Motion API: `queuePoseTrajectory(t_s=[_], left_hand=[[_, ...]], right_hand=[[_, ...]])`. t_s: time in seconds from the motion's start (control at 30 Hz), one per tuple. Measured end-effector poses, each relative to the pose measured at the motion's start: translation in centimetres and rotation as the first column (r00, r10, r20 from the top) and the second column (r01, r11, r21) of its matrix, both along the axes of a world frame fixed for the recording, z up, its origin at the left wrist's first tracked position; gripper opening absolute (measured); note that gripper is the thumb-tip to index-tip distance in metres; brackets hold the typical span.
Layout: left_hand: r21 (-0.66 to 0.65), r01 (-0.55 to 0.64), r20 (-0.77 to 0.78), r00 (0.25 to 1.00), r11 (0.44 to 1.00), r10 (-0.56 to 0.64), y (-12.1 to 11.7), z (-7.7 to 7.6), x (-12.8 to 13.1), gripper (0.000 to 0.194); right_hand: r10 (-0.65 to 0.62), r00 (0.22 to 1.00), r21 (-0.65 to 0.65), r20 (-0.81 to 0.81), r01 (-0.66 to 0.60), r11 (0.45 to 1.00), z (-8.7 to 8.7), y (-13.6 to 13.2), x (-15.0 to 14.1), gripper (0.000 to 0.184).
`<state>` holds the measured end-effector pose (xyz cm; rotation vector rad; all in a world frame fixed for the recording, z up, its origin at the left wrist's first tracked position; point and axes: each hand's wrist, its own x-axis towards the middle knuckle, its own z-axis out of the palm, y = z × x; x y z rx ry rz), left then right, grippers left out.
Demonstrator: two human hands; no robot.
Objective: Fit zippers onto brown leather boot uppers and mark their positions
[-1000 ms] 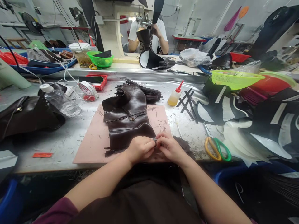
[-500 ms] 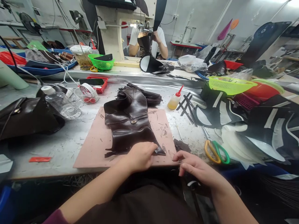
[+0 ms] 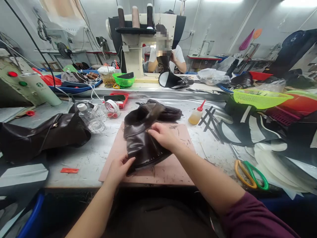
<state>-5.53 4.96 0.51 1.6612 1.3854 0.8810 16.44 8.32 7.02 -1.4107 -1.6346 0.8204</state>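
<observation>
One grey counter (image 3: 86,155) runs across the middle of the frame, the largest thing in view. A pale sewing machine (image 3: 131,54) stands at upper centre, and a person in a white top (image 3: 178,56) sits behind it. At middle left lies a brown leather boot (image 3: 44,138). A pink board (image 3: 174,168) lies on the counter at lower centre, and on it rests the brown leather piece (image 3: 141,143), its upper end blurred.

The right hand (image 3: 162,135) reaches over the middle of this piece, thumb and fingertips close together against the leather. The left hand (image 3: 121,167) is at its lower left corner, thumb laid on the leather, grip partly open. I cannot tell whether either grip has hold of it.

Smaller things follow: a lime basket (image 3: 262,98) at right, scissors (image 3: 250,175) with orange and green handles at lower right, a clear bottle (image 3: 91,120) left of the board, a red-tipped glue bottle (image 3: 195,117) right of centre, and an orange-red strip (image 3: 69,170) at lower left.
</observation>
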Motion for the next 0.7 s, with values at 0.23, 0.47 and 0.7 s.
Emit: queuePoseTrajectory(t_s=[0.23,0.47,0.7], left_hand=[[-0.028,-0.147,0.253,0.956,0.989,0.149,-1.2,1.0,-3.0,0.045],[0.095,-0.088,0.455,0.890,0.992,0.036,-0.1,2.5,-1.8,0.037],[0.199,-0.124,0.616,0.787,0.972,-0.026,-4.2,12.8,-2.2,0.023]], right_hand=[[0.039,0.996,0.161,-0.086,-0.024,0.987,2.1,-1.5,-0.5,0.016],[0.115,0.952,0.246,-0.285,-0.043,0.968,4.9,-2.5,1.4,0.027],[0.022,0.932,0.348,-0.363,0.114,0.931,11.1,-8.8,3.5,0.024]])
